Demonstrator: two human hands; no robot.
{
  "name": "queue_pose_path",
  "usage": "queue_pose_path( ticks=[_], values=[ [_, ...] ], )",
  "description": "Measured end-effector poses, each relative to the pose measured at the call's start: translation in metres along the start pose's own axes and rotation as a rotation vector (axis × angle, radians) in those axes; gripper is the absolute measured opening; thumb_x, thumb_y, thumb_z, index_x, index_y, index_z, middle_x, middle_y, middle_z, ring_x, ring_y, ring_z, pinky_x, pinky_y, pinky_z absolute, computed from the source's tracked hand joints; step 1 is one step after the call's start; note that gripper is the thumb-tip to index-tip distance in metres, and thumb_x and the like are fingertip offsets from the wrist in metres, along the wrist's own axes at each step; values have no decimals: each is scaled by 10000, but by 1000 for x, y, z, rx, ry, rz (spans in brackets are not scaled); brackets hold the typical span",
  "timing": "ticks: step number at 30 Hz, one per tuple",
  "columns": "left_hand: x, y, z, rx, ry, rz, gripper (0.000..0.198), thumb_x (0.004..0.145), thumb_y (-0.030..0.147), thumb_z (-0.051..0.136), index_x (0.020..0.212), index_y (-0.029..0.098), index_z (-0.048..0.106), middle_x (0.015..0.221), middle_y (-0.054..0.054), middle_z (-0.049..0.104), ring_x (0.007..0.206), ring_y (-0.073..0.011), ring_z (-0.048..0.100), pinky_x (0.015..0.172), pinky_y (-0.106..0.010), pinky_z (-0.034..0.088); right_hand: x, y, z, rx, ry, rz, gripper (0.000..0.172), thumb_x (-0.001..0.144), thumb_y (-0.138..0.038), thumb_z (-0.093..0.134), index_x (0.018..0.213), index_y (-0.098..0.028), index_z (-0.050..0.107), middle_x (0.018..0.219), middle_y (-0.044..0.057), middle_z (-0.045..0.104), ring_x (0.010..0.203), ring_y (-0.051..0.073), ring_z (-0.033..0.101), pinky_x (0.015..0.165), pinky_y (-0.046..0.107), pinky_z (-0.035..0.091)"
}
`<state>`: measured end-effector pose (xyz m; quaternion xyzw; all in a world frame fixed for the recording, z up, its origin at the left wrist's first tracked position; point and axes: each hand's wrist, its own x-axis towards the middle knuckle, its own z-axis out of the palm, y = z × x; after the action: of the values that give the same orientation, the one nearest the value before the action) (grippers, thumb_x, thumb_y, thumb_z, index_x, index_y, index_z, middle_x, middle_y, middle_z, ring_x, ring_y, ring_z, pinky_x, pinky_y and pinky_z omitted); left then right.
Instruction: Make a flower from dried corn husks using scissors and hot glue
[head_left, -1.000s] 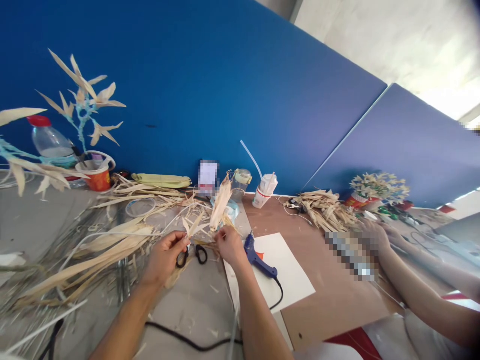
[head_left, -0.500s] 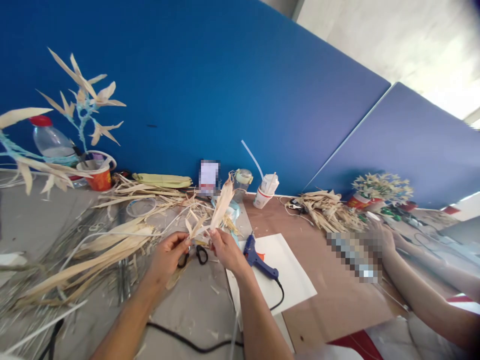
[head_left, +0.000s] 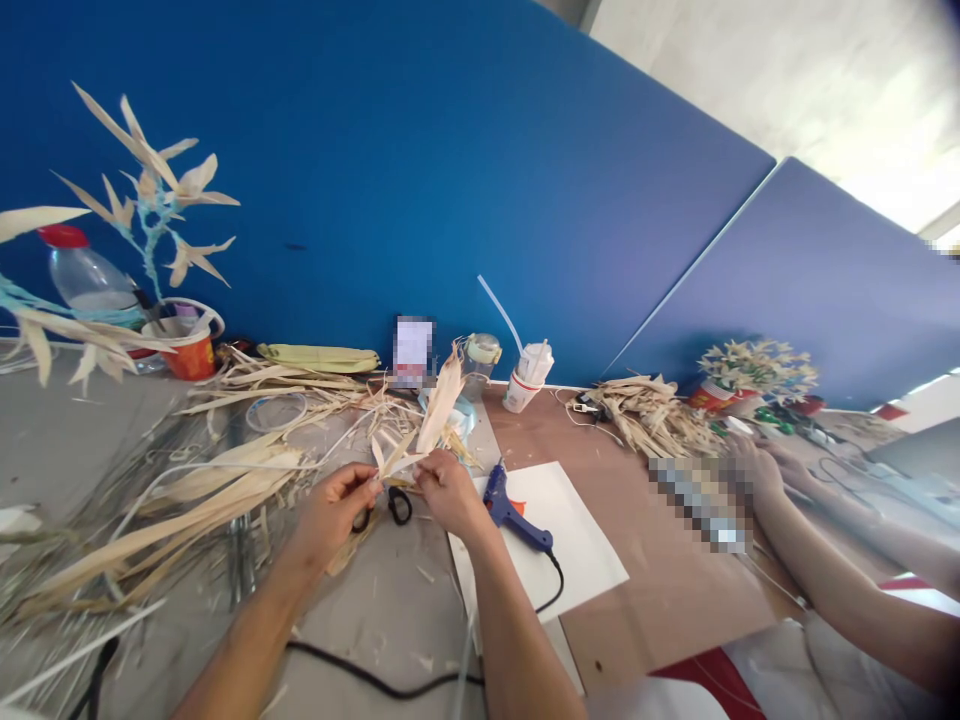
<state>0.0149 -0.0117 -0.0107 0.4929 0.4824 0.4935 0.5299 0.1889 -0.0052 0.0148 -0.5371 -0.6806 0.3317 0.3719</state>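
Note:
My left hand (head_left: pixel 341 505) pinches the base of a small cluster of pale corn husk petals (head_left: pixel 390 452) between thumb and fingers. Opposite it, my right hand (head_left: pixel 452 492) is closed on a pale husk strip (head_left: pixel 407 464) that runs between the two hands. A broad dried corn husk (head_left: pixel 441 405) stands up just above the right hand; whether the fingers hold it I cannot tell. Under the hands lie black-handled scissors (head_left: pixel 400 506), partly covered. A blue glue gun (head_left: pixel 517 512) rests on white paper (head_left: pixel 589 560) right of the right hand.
Husk strips (head_left: pixel 217 490) and thin wires cover the left side. Behind stand a red cup (head_left: pixel 191 357) with husk flowers, a phone (head_left: pixel 414 350), a jar (head_left: pixel 480 355) and a white cup (head_left: pixel 523 385). A black cord (head_left: pixel 375 685) crosses in front. A co-worker's arms (head_left: pixel 810 560) reach in at right.
The view has shifted slightly. My right hand has turned, its fingers now curled more and knuckles up, on the husk strip. My left hand keeps its pinch.

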Motion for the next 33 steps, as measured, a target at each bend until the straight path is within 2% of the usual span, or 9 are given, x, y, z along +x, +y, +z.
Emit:
queue_pose_path(
  ticks=[2, 5, 8, 11, 15, 20, 23, 28, 33],
  values=[
    [0, -2, 0, 24, -28, -13, 276, 650, 400, 701, 783, 161, 661, 577, 29, 537, 531, -105, 435, 503, -226, 337, -2, -3, -2, -26, -72, -3, 223, 848, -226, 470, 699, -176, 628, 675, 10, 567, 685, 147, 527, 672, 256, 403],
    [1, -4, 0, 50, -68, -21, 279, 658, 405, 695, 786, 159, 661, 581, 27, 541, 535, -107, 445, 509, -227, 345, -5, -6, -3, 7, -76, 14, 244, 865, -188, 412, 827, -183, 653, 619, -14, 548, 614, 139, 510, 624, 243, 391],
    [1, -5, 0, 53, -95, -33, 277, 666, 409, 689, 783, 159, 662, 588, 26, 548, 532, -104, 440, 512, -225, 345, -5, -7, -4, 4, -1, -73, 257, 803, -98, 421, 849, -181, 659, 725, 12, 605, 705, 150, 548, 683, 247, 414],
    [1, -7, 0, 54, -104, -37, 277, 663, 405, 692, 787, 160, 659, 592, 28, 547, 530, -103, 433, 518, -226, 346, -5, -6, -5, -10, -12, -120, 255, 771, -73, 436, 789, -181, 667, 816, 33, 644, 796, 162, 575, 750, 252, 424],
    [1, -8, 0, 74, -131, -46, 277, 685, 410, 671, 803, 159, 660, 593, 28, 539, 529, -105, 421, 511, -227, 334, -5, -7, -8, 25, -119, -59, 245, 837, -169, 437, 784, -179, 676, 742, 8, 644, 728, 149, 566, 678, 235, 411],
    [0, -9, 3, 109, -146, -30, 273, 690, 422, 660, 775, 162, 650, 587, 39, 516, 513, -99, 393, 496, -222, 307, -6, -9, -10, 26, -151, 40, 329, 884, -279, 433, 652, -157, 633, 625, 1, 594, 629, 125, 534, 610, 226, 371],
    [-1, -10, 4, 161, -146, 26, 252, 731, 411, 627, 799, 170, 659, 603, 35, 535, 514, -104, 406, 501, -224, 317, -7, -9, -9, 72, -199, 84, 350, 886, -297, 437, 611, -159, 605, 591, -1, 588, 587, 115, 531, 597, 221, 372],
    [-2, -10, 3, 284, -125, 186, 194, 796, 341, 578, 839, 185, 686, 785, -21, 651, 710, -161, 558, 663, -255, 426, -6, -10, -5, 80, -170, 114, 379, 877, -327, 445, 556, -163, 563, 512, -20, 506, 534, 104, 480, 553, 221, 338],
    [-5, -1, 1, 396, -164, 355, 175, 840, 294, 547, 808, 200, 691, 804, -35, 667, 774, -181, 590, 748, -273, 440, -5, -10, -1, 270, -244, 281, 365, 841, -322, 480, 523, -167, 570, 443, -38, 434, 452, 89, 356, 495, 227, 278]
  ],
)
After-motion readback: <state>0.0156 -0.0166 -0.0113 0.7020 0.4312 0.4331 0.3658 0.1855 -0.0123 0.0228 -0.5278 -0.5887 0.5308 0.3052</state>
